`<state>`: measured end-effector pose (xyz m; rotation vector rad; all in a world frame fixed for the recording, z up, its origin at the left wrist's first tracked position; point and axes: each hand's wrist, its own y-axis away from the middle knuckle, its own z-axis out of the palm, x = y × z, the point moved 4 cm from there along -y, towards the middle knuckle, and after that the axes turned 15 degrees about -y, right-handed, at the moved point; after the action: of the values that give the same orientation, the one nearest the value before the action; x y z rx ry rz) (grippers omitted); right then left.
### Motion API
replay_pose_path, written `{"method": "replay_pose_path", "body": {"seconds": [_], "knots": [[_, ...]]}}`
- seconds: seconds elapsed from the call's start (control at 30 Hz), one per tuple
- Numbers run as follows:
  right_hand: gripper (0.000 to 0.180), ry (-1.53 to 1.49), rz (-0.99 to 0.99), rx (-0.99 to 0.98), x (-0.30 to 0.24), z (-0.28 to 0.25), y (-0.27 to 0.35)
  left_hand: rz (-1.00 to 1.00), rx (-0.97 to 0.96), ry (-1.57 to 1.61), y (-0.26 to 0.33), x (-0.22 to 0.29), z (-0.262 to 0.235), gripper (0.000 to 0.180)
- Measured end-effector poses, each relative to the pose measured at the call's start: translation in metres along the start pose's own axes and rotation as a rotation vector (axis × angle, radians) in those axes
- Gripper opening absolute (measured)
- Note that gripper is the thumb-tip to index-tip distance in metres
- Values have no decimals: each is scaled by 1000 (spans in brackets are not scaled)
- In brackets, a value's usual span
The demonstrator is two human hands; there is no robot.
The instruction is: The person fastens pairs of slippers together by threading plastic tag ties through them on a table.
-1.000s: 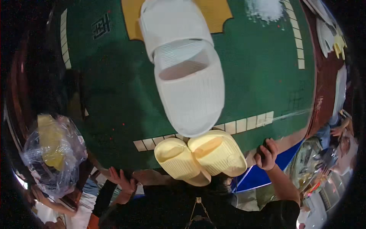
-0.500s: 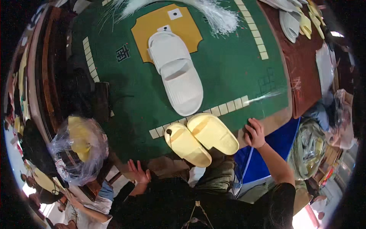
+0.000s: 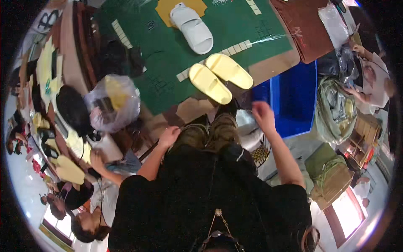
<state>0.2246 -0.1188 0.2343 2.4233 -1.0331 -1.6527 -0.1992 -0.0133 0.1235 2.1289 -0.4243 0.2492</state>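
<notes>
A pair of yellow slippers, the left one (image 3: 210, 84) and the right one (image 3: 229, 70), lies at the near edge of the green tabletop (image 3: 168, 63). Beyond them a single white slipper (image 3: 195, 31) rests partly on a mustard-yellow panel. My left hand (image 3: 170, 136) is loosely curled above my lap, apart from the table, with nothing seen in it. My right hand (image 3: 263, 113) is raised beside the blue bin (image 3: 294, 101), its fingers curled in and slightly blurred. It touches no slipper, and nothing shows in it.
A clear plastic bag with yellow things (image 3: 113, 103) hangs at the table's left. On the right stand a greenish sack (image 3: 336, 111) and a cardboard box (image 3: 331, 180). Co-workers sit on both sides, one (image 3: 90, 222) at lower left, another (image 3: 371, 80) at right.
The view has shifted back, so the table sits higher and more of my lap shows. Both hands have drawn away from the table edge and their fingers have curled. The slippers lie as before.
</notes>
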Motion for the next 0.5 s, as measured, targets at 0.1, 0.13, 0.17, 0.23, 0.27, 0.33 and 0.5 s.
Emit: {"method": "replay_pose_path", "body": {"seconds": [0.1,0.13,0.17,0.23,0.27,0.33,0.5], "knots": [[16,-193,215,-161,7,7,106,169,99,66,103,66,-83,20],[14,-168,218,-223,-34,12,127,200,73,69,137,64,-93,20],[13,-170,174,-303,-62,14,143,238,38,69,168,61,-101,20],[15,-172,-21,-271,-90,19,165,116,-241,141,222,71,-118,17],[20,-121,-100,-265,-97,22,165,155,-188,166,240,64,-113,19],[21,-21,-196,-245,-126,19,166,156,-155,194,267,57,-110,25],[24,-92,-434,-440,-157,41,154,185,33,214,295,95,-122,24]]}}
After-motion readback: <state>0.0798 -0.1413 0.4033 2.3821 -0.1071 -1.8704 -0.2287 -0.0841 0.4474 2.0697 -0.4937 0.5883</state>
